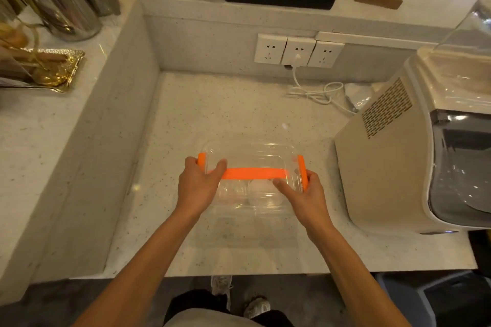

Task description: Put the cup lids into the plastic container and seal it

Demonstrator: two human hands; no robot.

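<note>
A clear plastic container [252, 220] stands on the speckled counter in front of me. Clear domed cup lids [261, 192] lie inside it, seen through the walls. Above it I hold the container's clear cover with an orange rim [255, 173], tilted with its far side raised. My left hand [198, 183] grips the cover's left end at the orange clip. My right hand [305, 194] grips the right end, thumb on top of the cover.
A beige machine [414, 156] stands close on the right. A white cable [316, 93] runs from wall sockets [297, 50] at the back. The raised ledge on the left carries metal canisters [66, 2] and a gold tray [50, 71]. The counter's front edge is near my body.
</note>
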